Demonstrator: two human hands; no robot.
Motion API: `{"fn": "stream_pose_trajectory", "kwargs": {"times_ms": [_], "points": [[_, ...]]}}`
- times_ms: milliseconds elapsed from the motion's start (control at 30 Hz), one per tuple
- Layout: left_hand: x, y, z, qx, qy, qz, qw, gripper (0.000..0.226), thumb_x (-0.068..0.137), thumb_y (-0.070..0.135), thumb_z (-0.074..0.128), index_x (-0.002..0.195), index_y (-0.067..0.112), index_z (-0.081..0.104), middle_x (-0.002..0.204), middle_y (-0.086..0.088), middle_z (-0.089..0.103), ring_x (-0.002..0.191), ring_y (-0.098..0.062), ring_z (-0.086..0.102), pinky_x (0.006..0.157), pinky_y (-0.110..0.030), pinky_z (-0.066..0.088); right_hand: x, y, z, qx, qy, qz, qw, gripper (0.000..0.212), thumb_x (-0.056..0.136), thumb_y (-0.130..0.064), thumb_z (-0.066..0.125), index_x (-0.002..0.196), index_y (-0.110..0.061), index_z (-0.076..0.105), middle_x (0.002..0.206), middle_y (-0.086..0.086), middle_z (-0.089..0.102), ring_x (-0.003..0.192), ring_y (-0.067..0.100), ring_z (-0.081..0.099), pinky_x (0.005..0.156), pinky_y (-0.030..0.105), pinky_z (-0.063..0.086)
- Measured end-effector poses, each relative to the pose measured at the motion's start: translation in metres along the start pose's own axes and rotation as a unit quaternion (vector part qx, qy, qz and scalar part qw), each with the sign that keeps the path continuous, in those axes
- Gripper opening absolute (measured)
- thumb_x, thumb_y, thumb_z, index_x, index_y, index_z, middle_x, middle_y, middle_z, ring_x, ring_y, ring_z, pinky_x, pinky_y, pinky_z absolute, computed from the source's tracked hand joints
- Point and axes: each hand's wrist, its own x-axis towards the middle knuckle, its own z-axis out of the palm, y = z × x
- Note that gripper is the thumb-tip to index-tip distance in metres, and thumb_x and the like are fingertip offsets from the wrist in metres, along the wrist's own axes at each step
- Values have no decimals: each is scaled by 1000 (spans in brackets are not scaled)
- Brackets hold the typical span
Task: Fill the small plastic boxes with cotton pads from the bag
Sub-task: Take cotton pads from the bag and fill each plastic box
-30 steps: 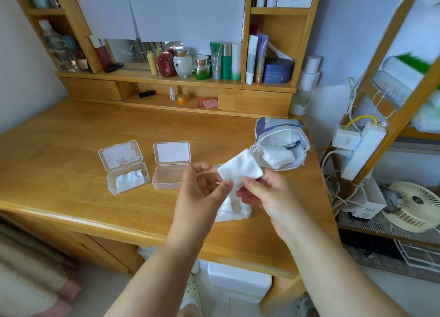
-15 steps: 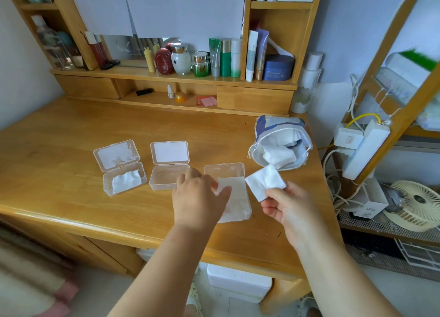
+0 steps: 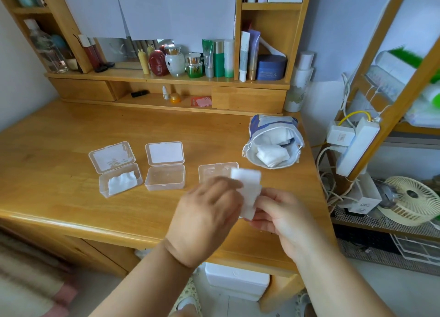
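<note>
Three small clear plastic boxes lie open in a row on the wooden desk point(image 3: 59, 169). The left box point(image 3: 121, 181) holds white cotton pads. The middle box point(image 3: 165, 177) is empty. Of the right box only the lid point(image 3: 213, 171) shows; its base is hidden behind my hands. The white and blue bag point(image 3: 273, 145) lies open at the right with pads inside. Above the right box, my left hand point(image 3: 209, 212), blurred, and my right hand point(image 3: 281, 216) hold white cotton pads point(image 3: 248, 190) between them.
A shelf unit point(image 3: 166, 78) with cosmetic bottles and jars stands along the desk's back. Right of the desk, a wooden rack holds a power strip point(image 3: 357, 145) with cables, and a small fan point(image 3: 412, 200) sits low down. A white box point(image 3: 238, 281) sits under the desk.
My left hand lifted off the pads in the right box and came up to the pad in my right hand. My right hand shifted left with it, over the box.
</note>
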Motion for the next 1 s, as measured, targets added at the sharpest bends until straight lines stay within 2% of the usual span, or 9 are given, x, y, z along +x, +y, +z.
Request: {"fn": "stream_pose_trajectory", "kwargs": {"times_ms": [233, 600, 667, 733, 767, 833, 867, 933, 1000], "points": [[-18, 3, 2, 31, -84, 61, 994, 8, 79, 5, 70, 72, 10, 67, 99, -1, 72, 98, -17, 68, 72, -29, 55, -8, 2, 2, -18, 15, -8, 1000, 37, 90, -7, 52, 64, -21, 74, 69, 7, 73, 63, 16, 69, 55, 25, 54], [-19, 7, -2, 13, -131, 61, 989, 15, 89, 19, 59, 87, 12, 72, 109, -2, 70, 101, -19, 67, 81, -31, 55, -7, 7, 4, 80, 4, -17, 997, 27, 93, -22, 57, 74, -19, 77, 80, 10, 74, 70, 19, 71, 58, 27, 57], [-22, 9, -2, -28, -124, 0, 992, 18, 90, 23, 57, 95, 13, 71, 115, -1, 67, 105, -18, 64, 84, -29, 53, -6, 11, 3, 58, 15, -8, 998, 24, 93, -16, 57, 78, -15, 75, 79, 7, 74, 71, 17, 71, 57, 26, 56], [-21, 15, -4, -112, -62, -165, 978, 17, 88, 26, 57, 102, 19, 66, 117, 6, 64, 105, -9, 62, 84, -21, 50, -5, 13, 3, 59, 13, 5, 998, 17, 94, -14, 54, 90, -14, 70, 81, 6, 75, 73, 19, 72, 56, 25, 54], [-19, 18, -4, -174, -29, -266, 948, 15, 88, 25, 59, 103, 24, 60, 113, 9, 64, 100, -5, 63, 81, -18, 50, -5, 13, 3, 62, 6, 5, 998, 15, 95, -15, 54, 94, -14, 68, 82, 6, 75, 74, 21, 72, 56, 25, 54], [-17, 20, -1, -330, -13, -441, 834, 24, 86, 14, 64, 97, 30, 50, 97, 3, 67, 84, -11, 68, 71, -23, 54, -4, 15, 5, 58, -13, -5, 998, 15, 95, -15, 52, 93, -15, 67, 80, 5, 74, 72, 22, 72, 57, 26, 56], [-17, 19, 1, -376, -15, -485, 789, 29, 85, 6, 65, 93, 29, 49, 90, -2, 69, 78, -19, 69, 68, -29, 56, -3, 15, 7, 47, -23, -13, 999, 15, 95, -15, 52, 93, -15, 67, 79, 5, 74, 70, 21, 71, 58, 26, 56], [-15, 14, 3, -369, -10, -496, 786, 32, 84, -2, 63, 82, 28, 53, 73, 1, 67, 67, -26, 64, 64, -36, 54, -2, 15, 11, 17, -37, -33, 999, 14, 95, -15, 54, 92, -12, 67, 77, 6, 73, 68, 18, 70, 60, 26, 57], [-13, 4, -1, -359, 18, -514, 779, 31, 85, -3, 62, 72, 25, 62, 64, 7, 63, 61, -14, 60, 59, -25, 53, 0, 15, 11, 5, -30, -56, 998, 13, 94, -15, 55, 87, -10, 64, 72, 4, 72, 64, 15, 69, 59, 24, 56]]}}
